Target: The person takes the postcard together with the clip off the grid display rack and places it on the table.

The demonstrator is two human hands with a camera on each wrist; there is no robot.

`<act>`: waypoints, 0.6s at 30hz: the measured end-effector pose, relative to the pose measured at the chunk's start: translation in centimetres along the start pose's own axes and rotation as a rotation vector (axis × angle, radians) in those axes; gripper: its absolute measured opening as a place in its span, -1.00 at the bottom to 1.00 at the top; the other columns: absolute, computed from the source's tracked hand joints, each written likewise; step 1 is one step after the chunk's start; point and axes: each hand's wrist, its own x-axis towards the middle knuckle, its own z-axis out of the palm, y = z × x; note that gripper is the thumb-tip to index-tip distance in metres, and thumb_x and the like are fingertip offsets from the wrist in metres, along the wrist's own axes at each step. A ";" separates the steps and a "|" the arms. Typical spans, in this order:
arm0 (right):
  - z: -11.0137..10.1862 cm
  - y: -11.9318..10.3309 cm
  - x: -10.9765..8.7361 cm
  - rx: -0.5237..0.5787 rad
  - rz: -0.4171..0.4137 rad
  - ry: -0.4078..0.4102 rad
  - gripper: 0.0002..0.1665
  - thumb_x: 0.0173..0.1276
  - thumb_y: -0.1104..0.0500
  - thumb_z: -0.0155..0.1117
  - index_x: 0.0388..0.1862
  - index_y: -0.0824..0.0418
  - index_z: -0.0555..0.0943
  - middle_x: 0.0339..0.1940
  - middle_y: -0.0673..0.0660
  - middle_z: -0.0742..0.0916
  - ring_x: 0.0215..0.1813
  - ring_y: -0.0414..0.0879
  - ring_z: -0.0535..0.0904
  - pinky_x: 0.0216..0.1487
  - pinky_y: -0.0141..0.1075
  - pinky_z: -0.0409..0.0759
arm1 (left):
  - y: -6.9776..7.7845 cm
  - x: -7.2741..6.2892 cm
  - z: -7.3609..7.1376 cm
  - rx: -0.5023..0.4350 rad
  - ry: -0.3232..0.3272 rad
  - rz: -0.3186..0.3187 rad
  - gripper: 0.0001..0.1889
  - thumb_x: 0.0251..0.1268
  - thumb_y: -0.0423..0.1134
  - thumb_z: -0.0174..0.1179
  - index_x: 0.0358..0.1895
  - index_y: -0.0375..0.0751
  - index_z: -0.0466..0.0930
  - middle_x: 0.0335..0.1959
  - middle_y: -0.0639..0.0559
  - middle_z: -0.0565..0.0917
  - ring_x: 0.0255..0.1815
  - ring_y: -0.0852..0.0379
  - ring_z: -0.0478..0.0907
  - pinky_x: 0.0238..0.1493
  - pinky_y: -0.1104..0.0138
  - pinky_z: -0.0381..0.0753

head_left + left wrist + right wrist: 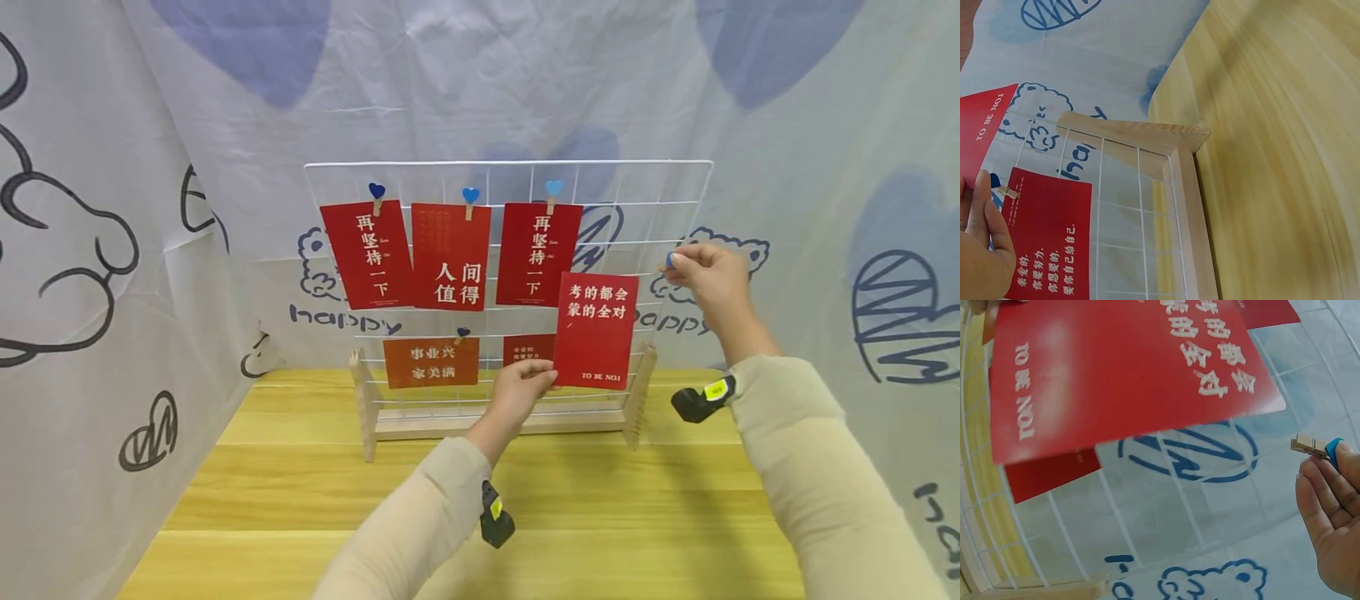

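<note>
My left hand (519,392) pinches a red card (597,333) by its lower left edge, in front of the lower right part of a white wire grid (630,202). In the right wrist view the card spreads across the upper left. Beside the grid's right side, my right hand (714,279) pinches a small wooden clothespin (1308,445) with a blue top, apart from the card. Behind the left hand hangs another red card (1054,231), held by a clothespin with a dark blue top (995,180).
Three red cards hang along the grid's upper row, one of them the middle card (452,257), under heart-topped clothespins. An orange-red card (431,363) hangs below. The grid stands in a wooden base (498,427) on a wood-grain table (300,500), before a printed cloth (420,83).
</note>
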 end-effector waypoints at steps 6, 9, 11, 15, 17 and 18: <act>0.0 1.7 -1.1 0.133 0.012 -0.024 -0.83 0.24 0.23 0.07 -0.28 0.33 0.49 -0.57 -0.21 0.59 -0.48 -0.36 0.53 -0.33 -0.56 0.49 | -0.7 -0.9 -0.9 0.008 0.007 -0.008 -0.77 0.15 -0.33 0.09 -0.13 -0.34 0.52 -0.26 -0.05 0.58 -0.23 0.00 0.52 -0.17 0.32 0.49; 0.0 2.5 -1.5 0.151 0.020 -0.027 -0.90 0.23 0.23 0.08 -0.33 0.26 0.49 -0.58 -0.20 0.60 -0.49 -0.36 0.53 -0.33 -0.57 0.48 | -1.1 -1.2 -1.3 0.013 0.015 -0.011 -0.76 0.14 -0.32 0.10 -0.14 -0.35 0.52 -0.26 -0.06 0.58 -0.24 0.03 0.53 -0.17 0.31 0.49; 0.0 3.0 -1.9 0.141 0.020 -0.028 -0.86 0.24 0.22 0.08 -0.31 0.29 0.48 -0.58 -0.22 0.60 -0.48 -0.36 0.53 -0.32 -0.57 0.48 | -1.3 -1.4 -1.6 0.010 0.016 -0.019 -0.76 0.14 -0.31 0.10 -0.14 -0.35 0.52 -0.28 -0.07 0.59 -0.23 0.02 0.53 -0.16 0.31 0.49; 0.0 3.8 -2.7 0.107 0.043 -0.039 -0.74 0.24 0.17 0.08 -0.22 0.37 0.47 -0.56 -0.22 0.59 -0.46 -0.36 0.53 -0.31 -0.58 0.47 | -1.7 -1.9 -2.2 0.016 0.010 -0.022 -0.74 0.15 -0.28 0.10 -0.12 -0.34 0.52 -0.27 -0.06 0.59 -0.20 0.03 0.52 -0.13 0.30 0.47; 0.1 4.3 -3.1 0.115 0.052 -0.047 -0.74 0.25 0.18 0.07 -0.23 0.38 0.46 -0.56 -0.20 0.59 -0.46 -0.35 0.52 -0.31 -0.56 0.48 | -1.9 -2.1 -2.5 0.017 0.013 -0.021 -0.74 0.15 -0.28 0.10 -0.12 -0.35 0.51 -0.27 -0.07 0.59 -0.21 0.04 0.52 -0.13 0.30 0.47; 0.2 4.5 -3.3 0.129 0.057 -0.050 -0.76 0.25 0.20 0.07 -0.24 0.38 0.46 -0.56 -0.19 0.60 -0.47 -0.34 0.53 -0.32 -0.55 0.49 | -1.9 -2.2 -2.6 0.020 0.018 -0.022 -0.74 0.14 -0.28 0.10 -0.12 -0.35 0.52 -0.27 -0.07 0.59 -0.21 0.05 0.52 -0.14 0.30 0.47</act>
